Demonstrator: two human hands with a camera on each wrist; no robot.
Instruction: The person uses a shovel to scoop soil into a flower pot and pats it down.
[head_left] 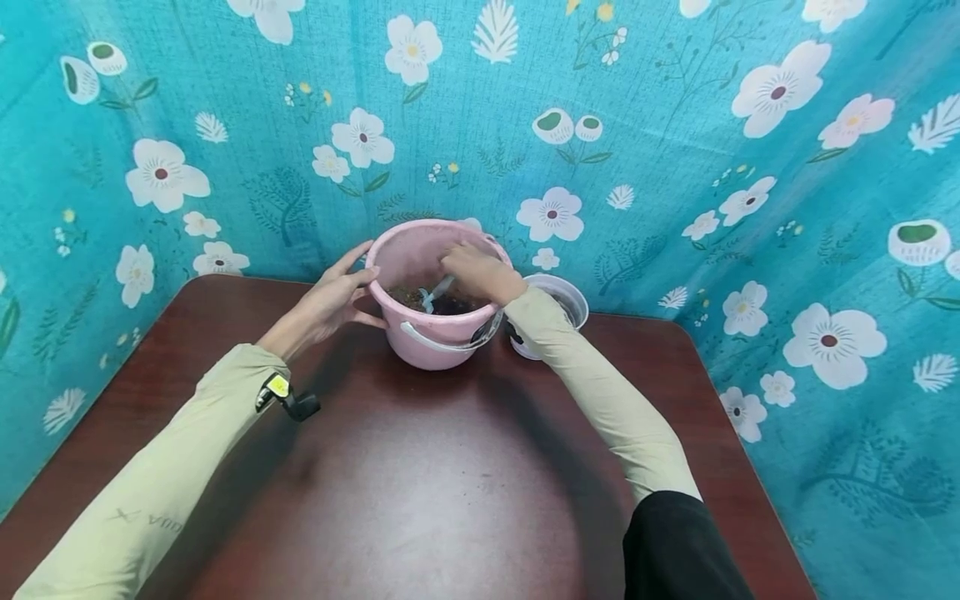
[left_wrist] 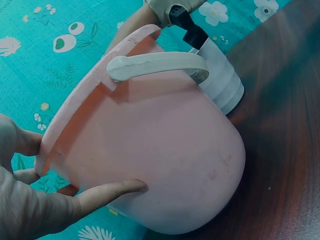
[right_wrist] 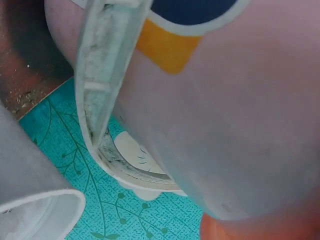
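A pink bucket [head_left: 431, 354] stands tilted at the back of the table, with dark soil-like stuff [head_left: 459, 305] inside. My left hand [head_left: 330, 300] grips its rim from the left, thumb over the edge and fingers spread along the outer wall; the left wrist view also has this hand [left_wrist: 35, 195] on the bucket [left_wrist: 165, 140]. Reaching over the right rim, my right hand [head_left: 480, 273] is inside the bucket and holds a light-blue tool [head_left: 435, 295], whose lower end rests at the soil. Its fingertips are partly hidden. The bucket wall [right_wrist: 225, 125] fills most of the right wrist view.
A white pot [head_left: 566, 292] stands close to the bucket's right side, partly under my right forearm. The bucket's white handle [head_left: 431, 337] hangs down at the front. Behind the dark red table [head_left: 420, 483] hangs a blue flowered curtain [head_left: 465, 100].
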